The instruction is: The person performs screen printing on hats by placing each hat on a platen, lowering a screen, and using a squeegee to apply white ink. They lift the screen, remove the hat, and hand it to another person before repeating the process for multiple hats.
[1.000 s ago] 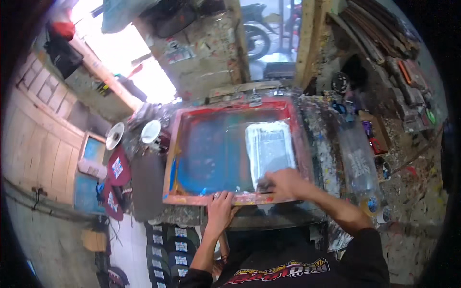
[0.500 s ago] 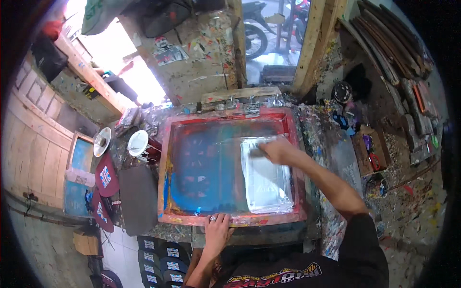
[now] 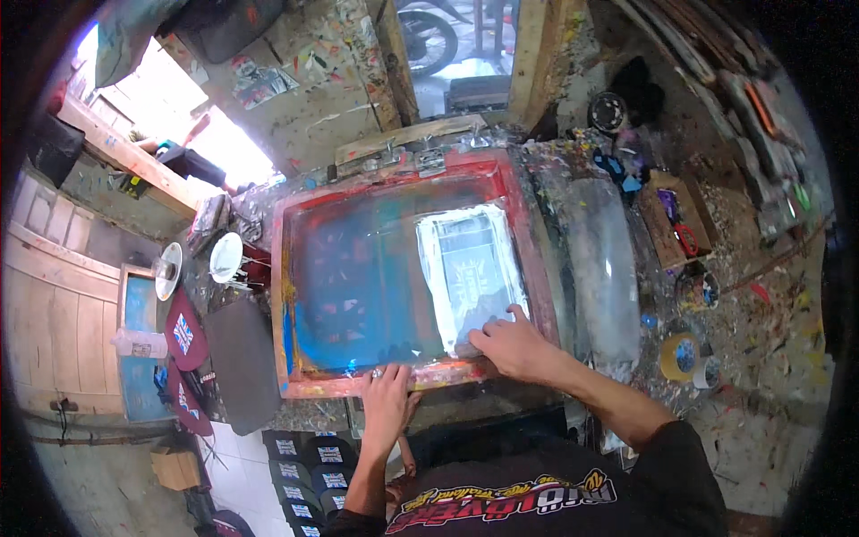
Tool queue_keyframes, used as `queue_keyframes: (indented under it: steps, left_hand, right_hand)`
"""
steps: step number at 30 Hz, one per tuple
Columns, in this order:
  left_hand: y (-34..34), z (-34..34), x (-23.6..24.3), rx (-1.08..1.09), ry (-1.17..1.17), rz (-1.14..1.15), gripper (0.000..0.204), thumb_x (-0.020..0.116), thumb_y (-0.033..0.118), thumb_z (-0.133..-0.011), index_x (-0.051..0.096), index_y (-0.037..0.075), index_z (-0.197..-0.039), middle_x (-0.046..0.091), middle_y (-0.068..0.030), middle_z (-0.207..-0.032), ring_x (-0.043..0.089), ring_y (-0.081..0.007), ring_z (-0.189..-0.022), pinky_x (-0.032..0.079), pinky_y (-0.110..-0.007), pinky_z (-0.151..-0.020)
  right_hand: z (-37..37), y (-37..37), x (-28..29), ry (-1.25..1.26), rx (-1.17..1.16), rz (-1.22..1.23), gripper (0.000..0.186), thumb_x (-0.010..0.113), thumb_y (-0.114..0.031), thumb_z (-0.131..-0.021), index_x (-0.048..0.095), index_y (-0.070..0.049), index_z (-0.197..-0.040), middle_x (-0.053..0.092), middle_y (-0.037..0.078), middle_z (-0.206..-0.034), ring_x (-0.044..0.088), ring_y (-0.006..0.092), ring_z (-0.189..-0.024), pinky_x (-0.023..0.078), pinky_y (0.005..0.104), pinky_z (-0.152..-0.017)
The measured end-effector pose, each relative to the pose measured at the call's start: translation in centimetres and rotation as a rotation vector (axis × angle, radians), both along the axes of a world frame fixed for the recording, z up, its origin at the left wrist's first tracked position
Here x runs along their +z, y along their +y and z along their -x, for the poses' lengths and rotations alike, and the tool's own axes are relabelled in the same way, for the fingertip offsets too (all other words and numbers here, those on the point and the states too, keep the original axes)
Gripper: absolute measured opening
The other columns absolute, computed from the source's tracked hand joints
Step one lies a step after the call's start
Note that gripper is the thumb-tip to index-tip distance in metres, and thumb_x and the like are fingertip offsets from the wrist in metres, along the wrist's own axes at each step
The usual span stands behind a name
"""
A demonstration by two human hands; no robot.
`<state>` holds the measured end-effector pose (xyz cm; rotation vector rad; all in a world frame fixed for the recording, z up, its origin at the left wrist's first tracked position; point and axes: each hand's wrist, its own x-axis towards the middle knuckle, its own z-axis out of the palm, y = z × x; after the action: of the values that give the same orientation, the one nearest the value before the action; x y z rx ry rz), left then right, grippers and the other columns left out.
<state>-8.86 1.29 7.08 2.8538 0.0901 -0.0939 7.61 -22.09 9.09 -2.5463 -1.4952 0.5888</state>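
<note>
The screen [image 3: 358,286] is lying on the bench [image 3: 559,179], the left hand [image 3: 386,392] curling its fingers onto the near edge and the right hand [image 3: 512,347] clamping its fingers on a scraper [image 3: 465,348], so lopsided pushing could be shifting it and smearing white ink [image 3: 434,268].

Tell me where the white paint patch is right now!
In the head view, the white paint patch is on the right side of the blue screen inside the reddish frame, with the right hand at its near end.
</note>
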Motion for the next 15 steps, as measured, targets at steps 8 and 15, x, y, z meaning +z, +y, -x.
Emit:
queue_keyframes:
  steps: [8, 15]
  left_hand:
    - [2.9, -2.0, 10.9, -0.149, -0.250, -0.016, 0.044, 0.082, 0.042, -0.081, 0.070, 0.009, -0.108, 0.068, -0.0100, -0.099, 0.066, -0.0315, -0.091, 0.047, -0.046, -0.086]
    - [-10.6, -9.1, 12.1, 0.151, 0.135, 0.221, 0.060, 0.077, 0.038, -0.086, 0.062, -0.002, -0.128, 0.067, -0.0202, -0.116, 0.066, -0.0396, -0.108, 0.052, -0.049, -0.089]
  right_hand:
    - [3.4, 0.8, 8.7, -0.576, -0.315, -0.437, 0.039, 0.071, -0.043, -0.088, 0.063, -0.006, -0.101, 0.063, 0.011, -0.091, 0.063, 0.0265, -0.093, 0.034, 0.0607, -0.102]
    - [-6.1, 4.3, 19.7, -0.810, -0.232, -0.681, 0.055, 0.067, -0.059, -0.089, 0.065, -0.005, -0.093, 0.066, 0.014, -0.082, 0.067, 0.0308, -0.082, 0.046, 0.0518, -0.090]
